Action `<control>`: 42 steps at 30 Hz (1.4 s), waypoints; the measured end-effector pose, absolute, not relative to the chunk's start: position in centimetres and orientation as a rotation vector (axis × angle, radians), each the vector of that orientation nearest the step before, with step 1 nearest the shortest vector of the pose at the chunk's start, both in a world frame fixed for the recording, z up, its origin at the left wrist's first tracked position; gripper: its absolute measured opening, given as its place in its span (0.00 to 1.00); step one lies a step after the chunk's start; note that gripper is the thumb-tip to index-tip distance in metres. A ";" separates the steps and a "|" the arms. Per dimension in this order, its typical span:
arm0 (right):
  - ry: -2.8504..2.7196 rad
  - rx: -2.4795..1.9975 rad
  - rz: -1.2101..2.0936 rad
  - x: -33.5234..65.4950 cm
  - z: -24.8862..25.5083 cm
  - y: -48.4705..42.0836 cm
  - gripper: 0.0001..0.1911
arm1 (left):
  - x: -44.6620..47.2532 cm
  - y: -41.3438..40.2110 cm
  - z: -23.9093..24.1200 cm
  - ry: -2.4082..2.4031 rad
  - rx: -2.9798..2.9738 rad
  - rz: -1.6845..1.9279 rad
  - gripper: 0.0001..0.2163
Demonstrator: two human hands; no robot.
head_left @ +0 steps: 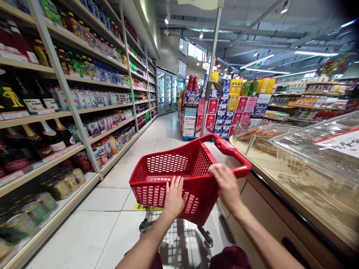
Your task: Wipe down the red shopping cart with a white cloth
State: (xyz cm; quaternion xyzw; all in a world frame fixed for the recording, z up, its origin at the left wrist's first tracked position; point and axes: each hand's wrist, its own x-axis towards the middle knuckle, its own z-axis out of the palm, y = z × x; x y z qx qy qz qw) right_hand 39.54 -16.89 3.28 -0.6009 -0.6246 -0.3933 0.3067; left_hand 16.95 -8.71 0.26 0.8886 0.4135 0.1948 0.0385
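Observation:
A red plastic shopping cart [157, 160] with perforated basket walls stands turned sideways in front of me on the tiled floor. My left hand [174, 198] is on its near side, the fingers hooked over the top rim. Close to the handle end, my right hand [227, 185] pinches a small white wad like a tissue [212, 167] against the cart's rim. The red handle [238, 158] rises just beyond that hand. Part of the white wad is hidden under the fingers.
Drink shelves [103, 123] line the left side. On the right runs a counter [297, 194] with clear covers, near the cart's handle. Stacked drink cartons [206, 116] and a metal pole [211, 59] stand ahead. Glass-door coolers [165, 89] are farther back.

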 end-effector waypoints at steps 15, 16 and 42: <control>-1.829 -1.572 -1.027 37.2 2.4 -16.0 0.26 | 17.2 -9.5 -0.8 1.278 2.820 0.604 0.34; -1.777 -1.600 -1.049 37.9 2.6 -16.3 0.26 | 17.2 -9.5 -1.0 1.275 2.830 0.613 0.34; -1.531 -1.681 -1.043 37.5 2.6 -16.7 0.27 | 15.3 -9.0 -1.0 1.457 2.733 0.558 0.34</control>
